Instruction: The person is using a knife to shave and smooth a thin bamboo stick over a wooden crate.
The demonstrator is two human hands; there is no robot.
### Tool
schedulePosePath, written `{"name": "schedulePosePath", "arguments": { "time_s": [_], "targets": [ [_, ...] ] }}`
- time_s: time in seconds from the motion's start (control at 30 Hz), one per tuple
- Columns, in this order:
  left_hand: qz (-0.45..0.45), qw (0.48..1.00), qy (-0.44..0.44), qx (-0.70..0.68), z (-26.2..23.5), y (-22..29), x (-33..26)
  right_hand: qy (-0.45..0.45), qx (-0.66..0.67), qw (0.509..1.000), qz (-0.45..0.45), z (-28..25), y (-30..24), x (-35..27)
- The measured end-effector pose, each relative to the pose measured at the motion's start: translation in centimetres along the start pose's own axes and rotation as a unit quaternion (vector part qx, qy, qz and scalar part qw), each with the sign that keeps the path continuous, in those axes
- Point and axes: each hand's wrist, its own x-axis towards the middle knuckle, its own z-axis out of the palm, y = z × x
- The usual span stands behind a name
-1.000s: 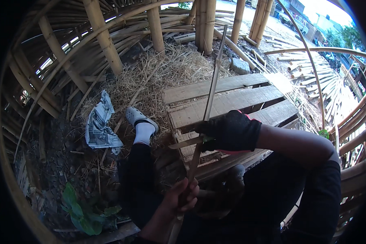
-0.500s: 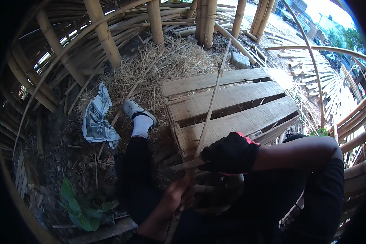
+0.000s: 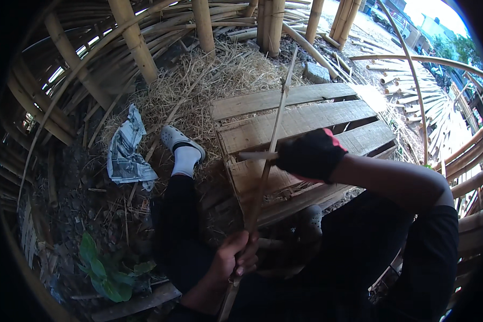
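In the head view the left hand (image 3: 236, 260), bare and low in the picture, is curled tight around the lower part of a thin bamboo strip (image 3: 267, 161), while the right hand (image 3: 310, 155), in a black glove with a red cuff edge, reaches across from the right on a bent arm and is closed on a blade (image 3: 257, 155) whose pale flat end juts left and meets the strip. The strip's long axis runs steeply from the left hand up and slightly right, over the wooden pallet (image 3: 306, 115), its tip ending near the straw (image 3: 225, 70). A leg ends in a white sock and grey clog (image 3: 180, 139) lying beside a crumpled newspaper (image 3: 126, 153) on the ground.
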Motion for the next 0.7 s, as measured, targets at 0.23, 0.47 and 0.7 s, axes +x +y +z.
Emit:
{"name": "schedulePosePath", "arguments": {
  "time_s": [0.23, 0.47, 0.7],
  "targets": [
    [0.062, 0.983, 0.078, 0.156, 0.8, -0.1, 0.0, -0.030, 0.065, 0.996, -0.061, 0.3, -2.9, -1.5],
    [0.037, 0.983, 0.099, 0.148, 1.8, 0.1, -0.3, -0.020, 0.046, 0.994, -0.100, 0.8, -0.1, -0.2],
    [0.032, 0.975, 0.140, 0.168, 1.8, 0.2, -0.5, -0.064, 0.038, 0.993, -0.094, 1.8, -1.5, -0.7]
  ]
}}
